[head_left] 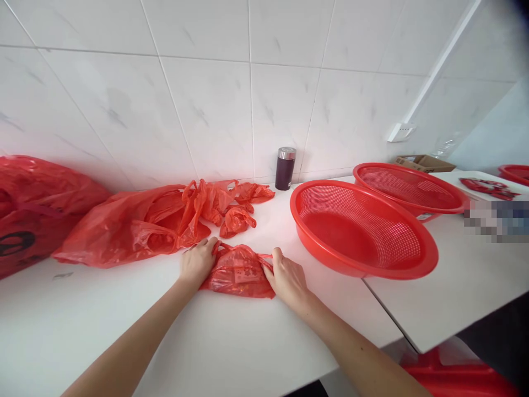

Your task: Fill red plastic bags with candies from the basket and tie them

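A small red plastic bag (242,274) with something inside lies on the white table between my hands. My left hand (199,261) is closed on the bag's left handle. Closed on the right handle is my right hand (286,278), and the handles are pulled apart to either side. The contents show only faintly through the thin plastic, so I cannot tell what they are. Just behind the bag sits a crumpled red plastic bag (236,221), joined by a heap of more red bags (136,220) to the left.
A large full red bag (37,215) stands far left. To the right are a red plastic basket (363,268) and a second red basket (409,171) behind it. A dark tumbler (285,170) stands by the wall. A cardboard box (425,163) and red stool (458,377) are farther right.
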Available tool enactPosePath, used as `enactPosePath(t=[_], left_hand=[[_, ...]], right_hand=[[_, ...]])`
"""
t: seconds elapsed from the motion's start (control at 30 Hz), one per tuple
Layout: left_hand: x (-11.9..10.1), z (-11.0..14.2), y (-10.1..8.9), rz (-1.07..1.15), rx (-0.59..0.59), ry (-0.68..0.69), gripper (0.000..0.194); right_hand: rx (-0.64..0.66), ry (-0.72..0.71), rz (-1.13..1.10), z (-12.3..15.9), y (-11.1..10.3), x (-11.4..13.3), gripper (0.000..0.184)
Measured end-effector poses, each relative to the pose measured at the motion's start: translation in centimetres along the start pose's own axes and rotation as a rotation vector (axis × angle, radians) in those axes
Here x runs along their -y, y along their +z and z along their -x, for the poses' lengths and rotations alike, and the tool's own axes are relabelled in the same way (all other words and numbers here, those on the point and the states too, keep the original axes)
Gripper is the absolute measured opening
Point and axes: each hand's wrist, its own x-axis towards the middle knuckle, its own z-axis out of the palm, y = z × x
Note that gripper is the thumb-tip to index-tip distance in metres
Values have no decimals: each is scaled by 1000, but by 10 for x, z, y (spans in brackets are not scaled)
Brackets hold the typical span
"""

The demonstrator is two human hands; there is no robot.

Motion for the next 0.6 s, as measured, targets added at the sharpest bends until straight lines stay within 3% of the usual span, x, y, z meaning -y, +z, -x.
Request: enactPosePath(t=[0.3, 0.47, 0.6], left_hand=[[14, 0, -2, 98, 47, -147, 45], [29, -2, -9, 160, 174, -197, 49], [39, 5, -33, 182, 310, -134, 45]], right_hand=[[-44, -49, 0, 45, 0, -17, 21], [-50, -92, -49, 54, -3, -23, 27], [-98, -101, -153, 58, -3, -25, 27]])
